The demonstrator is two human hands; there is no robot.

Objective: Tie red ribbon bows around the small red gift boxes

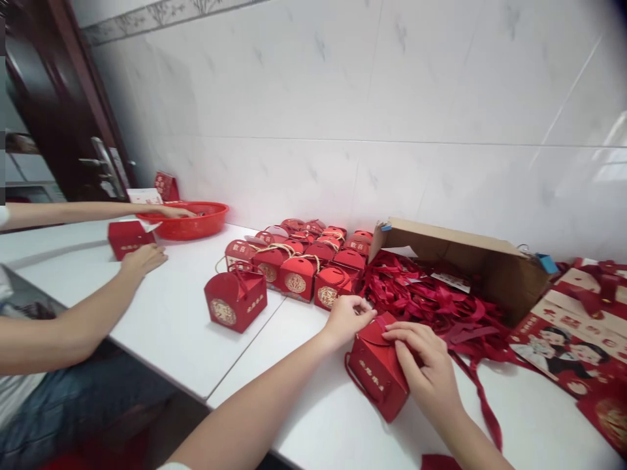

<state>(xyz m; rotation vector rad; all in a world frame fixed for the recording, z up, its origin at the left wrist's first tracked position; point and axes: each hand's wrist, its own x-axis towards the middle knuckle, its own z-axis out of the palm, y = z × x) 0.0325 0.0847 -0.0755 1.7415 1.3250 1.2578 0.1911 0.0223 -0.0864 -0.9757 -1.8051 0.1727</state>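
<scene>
A small red gift box (375,382) with gold lettering sits on the white table (313,418) in front of me. My left hand (349,318) pinches the top flap of this box near its left edge. My right hand (425,367) lies over the box's right side, fingers pressed on the curved lid. A red ribbon trails from under the box to the right. One finished red box (236,299) stands apart to the left, with a cluster of finished boxes (304,258) behind it.
A pile of red ribbons (431,301) spills from a tipped cardboard carton (470,261). Printed red bags (573,333) lie at the right. Another person's hands (144,258) work a red box (128,237) beside a red basket (189,220). A dark door stands at far left.
</scene>
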